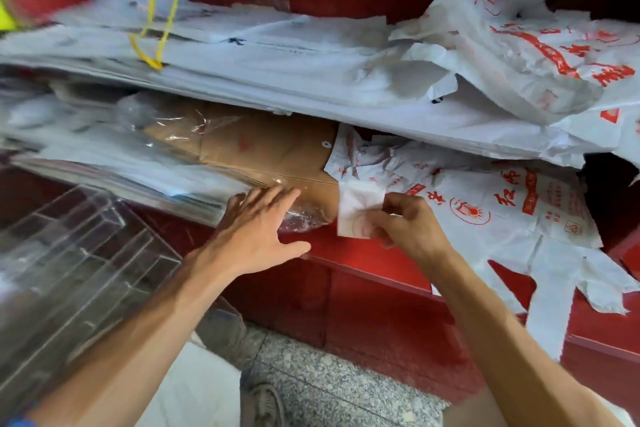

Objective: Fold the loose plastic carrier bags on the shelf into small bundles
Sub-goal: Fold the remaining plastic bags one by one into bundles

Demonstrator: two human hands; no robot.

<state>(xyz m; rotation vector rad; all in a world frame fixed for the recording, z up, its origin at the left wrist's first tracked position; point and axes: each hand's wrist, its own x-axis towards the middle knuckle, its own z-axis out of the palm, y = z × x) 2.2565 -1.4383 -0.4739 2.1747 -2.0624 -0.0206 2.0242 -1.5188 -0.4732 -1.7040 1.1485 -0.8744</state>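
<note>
White plastic carrier bags with red print lie loose on the red shelf (363, 253). One flat bag (502, 211) spreads at the right, its handles hanging over the shelf edge. A crumpled pile of bags (519, 45) sits higher at the upper right. My right hand (405, 222) pinches a small folded white bundle (356, 211) just above the shelf edge, next to the flat bag. My left hand (256, 236) rests with fingers spread on a clear plastic wrap over a brown cardboard envelope (263, 149), holding nothing.
A long stack of white sheets (277, 80) with yellow string (156, 28) runs across the upper shelf. Clear acrylic boxes (69, 260) stand at the lower left. Grey speckled floor (329, 374) and a shoe (263, 406) show below.
</note>
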